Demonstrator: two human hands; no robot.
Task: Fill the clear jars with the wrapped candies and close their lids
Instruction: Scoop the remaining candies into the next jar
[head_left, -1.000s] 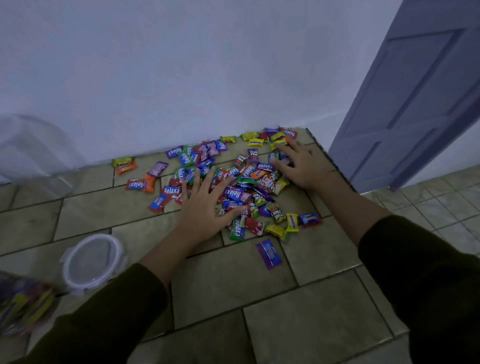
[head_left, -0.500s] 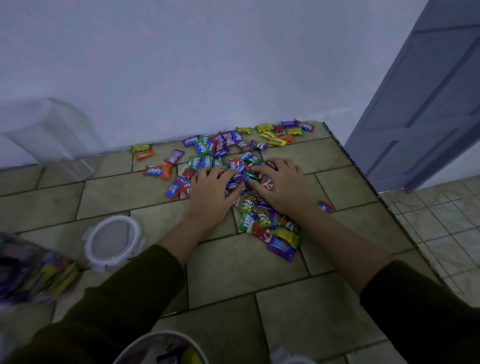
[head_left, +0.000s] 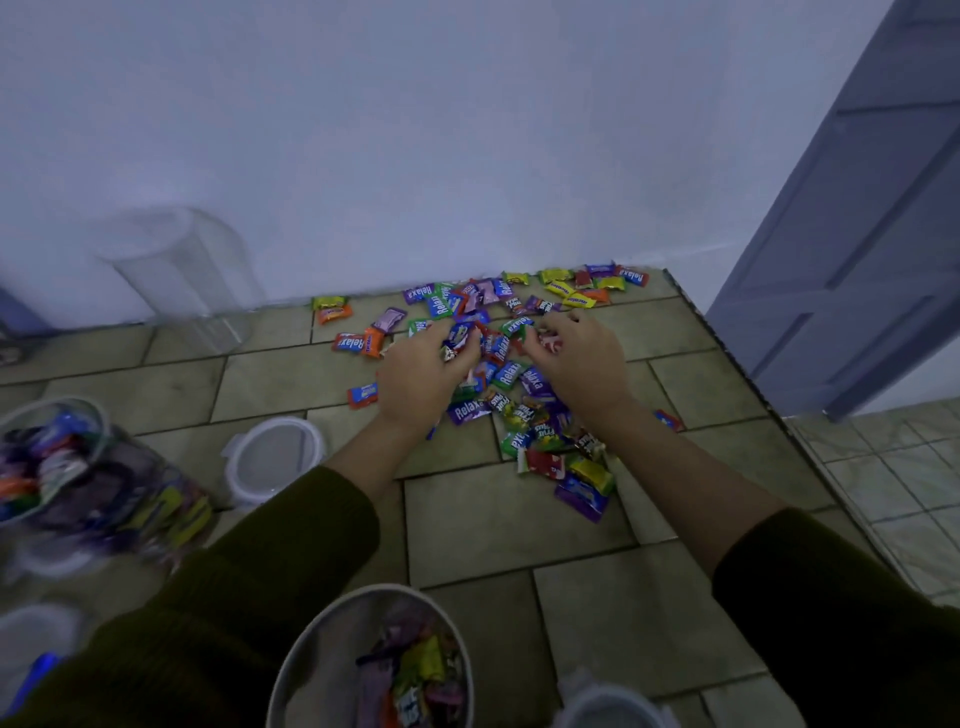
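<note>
Scooping has begun: left hand (head_left: 415, 384) and right hand (head_left: 582, 369), flat earlier, now curl round candies (head_left: 506, 374), seemingly bound for the six-o'clock jar (head_left: 317, 660).

I note glossy plastic wrappers on the candies (head_left: 506, 374), lying on matt, mottled tile (head_left: 519, 519). Left of the candies: smooth clear-plastic jar (head_left: 182, 270), whitish plastic lid (head_left: 272, 457).
</note>
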